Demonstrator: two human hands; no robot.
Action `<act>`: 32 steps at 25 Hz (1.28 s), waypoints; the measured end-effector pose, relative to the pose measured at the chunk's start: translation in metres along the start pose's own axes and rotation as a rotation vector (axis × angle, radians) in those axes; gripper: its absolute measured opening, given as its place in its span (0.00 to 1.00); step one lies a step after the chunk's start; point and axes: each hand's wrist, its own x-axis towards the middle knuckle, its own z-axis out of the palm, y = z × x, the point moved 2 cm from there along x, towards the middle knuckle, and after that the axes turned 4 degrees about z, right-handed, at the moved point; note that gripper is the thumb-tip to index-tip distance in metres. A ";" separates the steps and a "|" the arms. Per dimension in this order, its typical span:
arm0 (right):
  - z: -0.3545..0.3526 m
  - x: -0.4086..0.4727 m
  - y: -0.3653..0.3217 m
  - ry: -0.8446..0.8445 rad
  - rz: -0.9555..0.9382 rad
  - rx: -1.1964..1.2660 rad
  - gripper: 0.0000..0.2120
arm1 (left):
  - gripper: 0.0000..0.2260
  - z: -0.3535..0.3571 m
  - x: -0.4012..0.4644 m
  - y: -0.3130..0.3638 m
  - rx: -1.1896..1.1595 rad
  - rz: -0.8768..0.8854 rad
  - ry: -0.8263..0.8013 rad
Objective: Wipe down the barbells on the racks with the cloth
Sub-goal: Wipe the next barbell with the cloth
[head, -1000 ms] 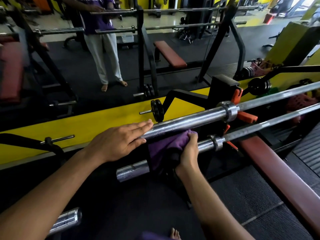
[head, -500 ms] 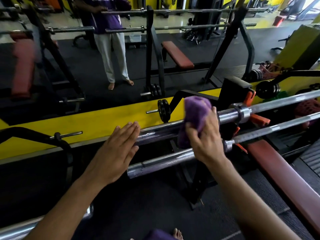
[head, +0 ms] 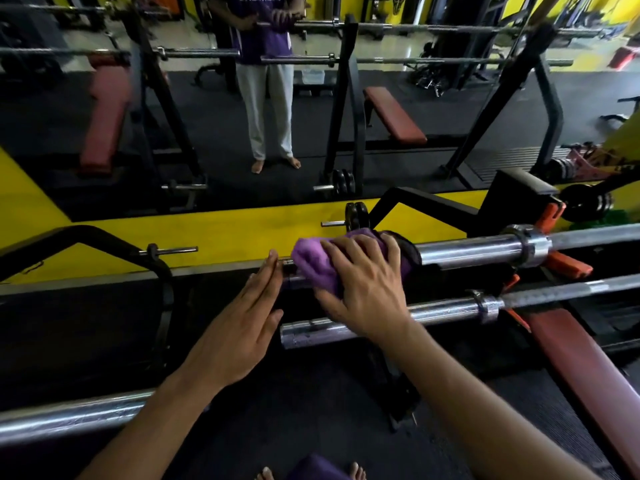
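Two chrome barbells lie on a black rack in front of me. My right hand grips a purple cloth wrapped over the sleeve of the upper barbell, near its left end. My left hand is flat with straight fingers, its fingertips at the bar's end just left of the cloth. The lower barbell runs below my right hand, and its sleeve end shows at the left. A third bar crosses the lower left under my left forearm.
A mirror above a yellow band reflects a standing person, racks and benches. A red bench pad lies at the right. Orange rack hooks hold the bars. Small plates sit on a peg behind the cloth.
My right hand lifted the cloth off the lower barbell and set it on the upper bar's sleeve. My left hand slid off the upper bar toward its left end.
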 end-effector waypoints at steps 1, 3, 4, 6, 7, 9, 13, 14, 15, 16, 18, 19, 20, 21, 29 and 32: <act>0.005 -0.015 0.007 0.040 -0.056 0.002 0.34 | 0.31 0.000 0.000 -0.001 -0.008 0.010 0.004; 0.007 -0.036 0.042 0.112 -0.093 -0.015 0.35 | 0.30 -0.001 0.000 -0.004 -0.015 0.031 0.008; 0.003 -0.038 0.062 0.132 -0.059 -0.023 0.34 | 0.29 -0.001 0.000 -0.005 -0.021 0.033 0.006; -0.015 -0.019 0.089 0.099 0.072 -0.007 0.27 | 0.29 0.000 0.001 -0.006 -0.032 0.037 0.010; -0.024 -0.002 0.093 0.028 0.162 0.009 0.23 | 0.28 0.000 0.002 -0.006 -0.038 0.038 0.014; -0.036 0.036 0.079 -0.191 0.282 0.060 0.21 | 0.28 0.001 0.001 -0.006 -0.060 0.048 0.023; -0.019 0.032 0.011 -0.167 0.051 -0.013 0.24 | 0.29 0.000 0.001 -0.007 -0.098 0.046 0.033; -0.010 0.012 0.002 -0.094 -0.009 -0.026 0.27 | 0.29 -0.001 0.001 -0.007 -0.103 0.044 0.037; -0.004 -0.006 0.003 -0.042 -0.053 -0.032 0.31 | 0.30 -0.001 0.002 -0.007 -0.110 0.044 0.041; 0.003 -0.020 0.013 -0.005 -0.094 -0.038 0.35 | 0.30 -0.001 0.003 -0.006 -0.114 0.044 0.045; 0.004 -0.034 0.046 0.066 -0.122 -0.049 0.36 | 0.30 0.001 0.001 -0.007 -0.116 0.046 0.040; 0.000 -0.032 0.061 0.075 -0.088 -0.040 0.33 | 0.30 0.002 0.001 -0.007 -0.128 0.045 0.039; -0.005 -0.023 0.069 0.074 -0.030 -0.028 0.29 | 0.30 0.002 0.000 -0.007 -0.136 0.041 0.039; -0.013 -0.008 0.070 0.052 0.050 -0.010 0.24 | 0.30 0.002 0.000 -0.007 -0.136 0.036 0.038; -0.018 0.031 0.012 -0.083 -0.010 0.045 0.28 | 0.31 -0.013 -0.038 -0.021 0.035 -0.054 0.040; -0.011 0.040 -0.021 -0.079 -0.057 -0.016 0.28 | 0.30 -0.007 -0.086 -0.042 0.189 -0.145 0.007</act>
